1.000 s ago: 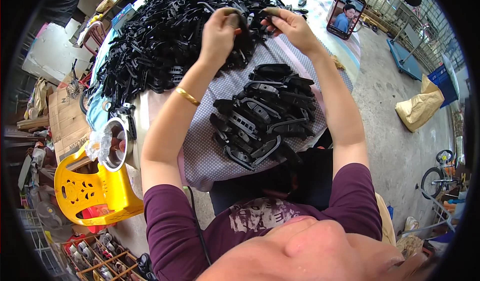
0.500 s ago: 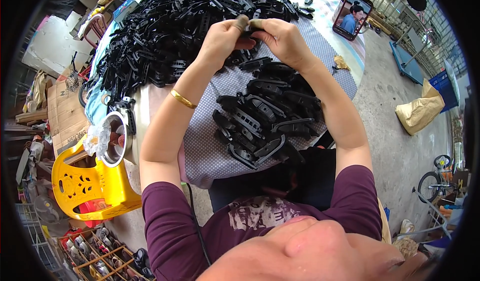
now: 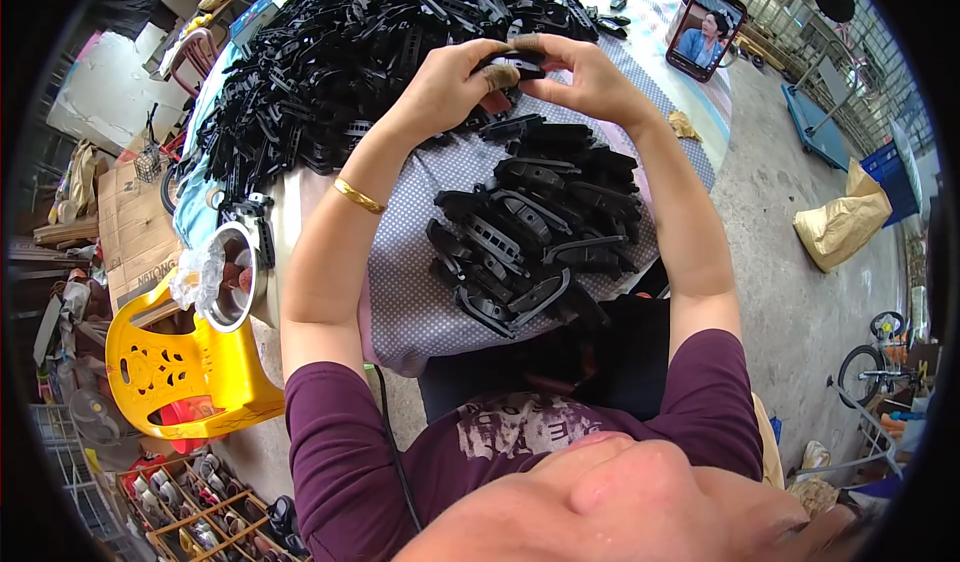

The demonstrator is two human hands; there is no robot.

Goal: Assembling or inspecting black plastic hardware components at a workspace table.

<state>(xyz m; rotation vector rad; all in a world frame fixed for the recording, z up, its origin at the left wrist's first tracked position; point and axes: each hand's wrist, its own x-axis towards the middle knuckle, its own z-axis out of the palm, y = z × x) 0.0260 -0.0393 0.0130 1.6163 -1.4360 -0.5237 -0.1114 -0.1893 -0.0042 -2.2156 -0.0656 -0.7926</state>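
Observation:
Between my two hands, above the far part of the table, is a black curved plastic part (image 3: 530,65). My left hand (image 3: 450,84) closes on its left end, with something wrapped around the thumb. From the other side, the fingers and thumb of my right hand (image 3: 590,80) pinch its right end. My fingers cover much of the part. Behind and to the left rises a big heap of similar black plastic parts (image 3: 310,72). Nearer to me, a smaller group of black parts (image 3: 530,212) lies under and between my forearms on the dotted cloth (image 3: 400,302).
A phone (image 3: 706,30) showing a video stands at the table's far right. To the left, a metal bowl (image 3: 250,297) with a plastic bag sits by a yellow plastic chair (image 3: 190,362). A tan sack (image 3: 840,222) and a blue trolley (image 3: 815,127) are on the floor at right.
My hands have spread slightly apart and turned, and the right has shifted a little to the right. The black part between them now shows more clearly.

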